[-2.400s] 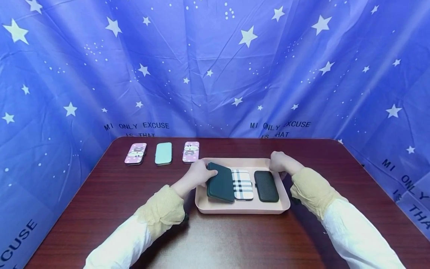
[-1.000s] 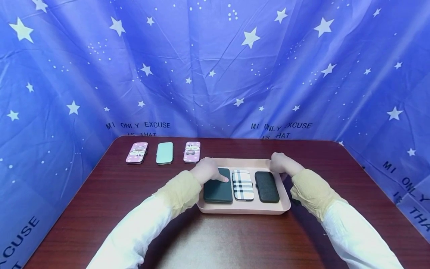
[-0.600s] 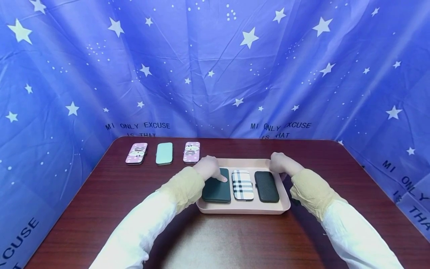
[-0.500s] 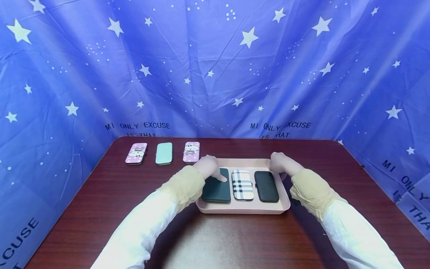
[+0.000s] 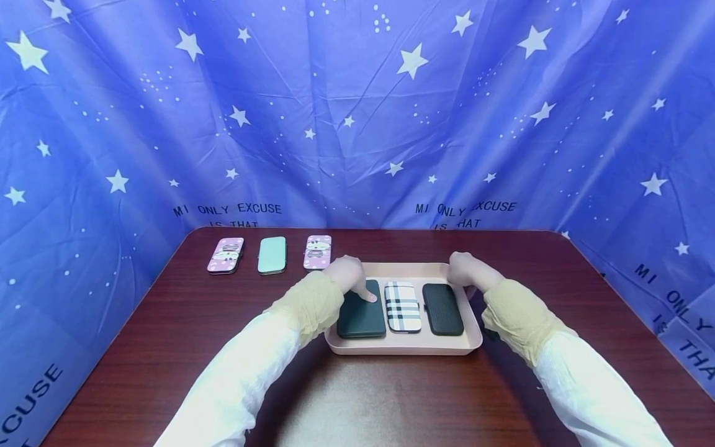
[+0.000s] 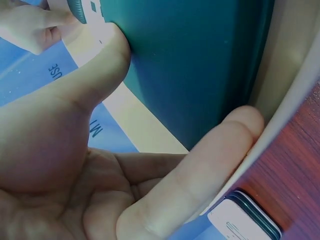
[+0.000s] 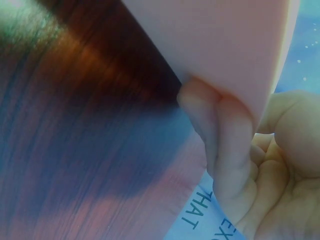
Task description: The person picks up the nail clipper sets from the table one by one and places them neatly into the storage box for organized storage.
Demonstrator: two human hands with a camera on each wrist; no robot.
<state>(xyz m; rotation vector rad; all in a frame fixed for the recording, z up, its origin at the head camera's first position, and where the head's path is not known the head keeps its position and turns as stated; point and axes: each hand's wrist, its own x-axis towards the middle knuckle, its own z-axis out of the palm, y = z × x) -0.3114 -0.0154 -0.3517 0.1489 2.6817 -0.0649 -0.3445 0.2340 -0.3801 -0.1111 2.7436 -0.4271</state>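
Observation:
A pale pink tray [image 5: 402, 346] holds three flat cases in a row. At its left end lies a dark green case [image 5: 360, 320], flat on the tray floor. My left hand [image 5: 347, 276] holds this case, thumb on its top and right side, the other fingers along the far left edge by the tray wall [image 6: 287, 90], as the left wrist view shows. A plaid case [image 5: 403, 307] lies in the middle, a black textured case [image 5: 443, 309] at the right. My right hand [image 5: 472, 270] grips the tray's far right corner, fingers against the outer wall [image 7: 225, 45], thumb on the inner side.
Along the table's back left stand out a pink cat-print case [image 5: 226, 256], a mint green case [image 5: 272, 255] and another pink cat-print case [image 5: 318, 252], the last close to the tray corner. A blue starry curtain [image 5: 357, 155] hangs behind the brown table [image 5: 195, 347].
The dark green case was tilted, its right side overlapping the plaid case; now it lies flat beside it. My left hand has moved right and lower with it. My right hand stays on the tray.

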